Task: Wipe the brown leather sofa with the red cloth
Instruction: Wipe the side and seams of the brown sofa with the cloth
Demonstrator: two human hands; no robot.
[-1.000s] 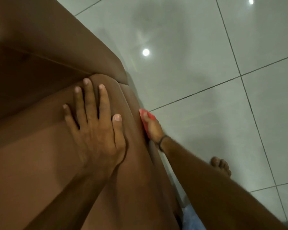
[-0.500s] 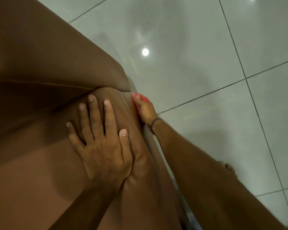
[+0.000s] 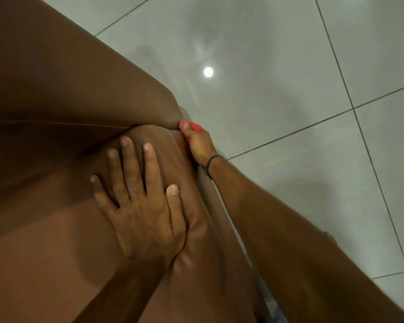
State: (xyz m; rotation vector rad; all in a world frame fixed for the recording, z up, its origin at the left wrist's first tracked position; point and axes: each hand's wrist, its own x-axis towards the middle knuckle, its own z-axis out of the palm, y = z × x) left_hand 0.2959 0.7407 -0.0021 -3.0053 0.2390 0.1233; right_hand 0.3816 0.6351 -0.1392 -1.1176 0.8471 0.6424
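Note:
The brown leather sofa (image 3: pixel 56 94) fills the left half of the head view, its cushion edge running down the middle. My left hand (image 3: pixel 142 206) lies flat on the cushion top, fingers spread, holding nothing. My right hand (image 3: pixel 200 143) reaches down the sofa's outer side and presses the red cloth (image 3: pixel 193 126) against the leather near the corner where the armrest meets the cushion. Only a small red part of the cloth shows past my fingers. A dark band circles my right wrist.
Glossy pale grey floor tiles (image 3: pixel 289 78) with dark grout lines cover the right side, with a ceiling light reflected in them. A bare foot (image 3: pixel 331 236) peeks out beside my right forearm.
My right hand has slid the red cloth along the sofa's side, away from me toward the armrest corner. My left hand stays flat on the cushion.

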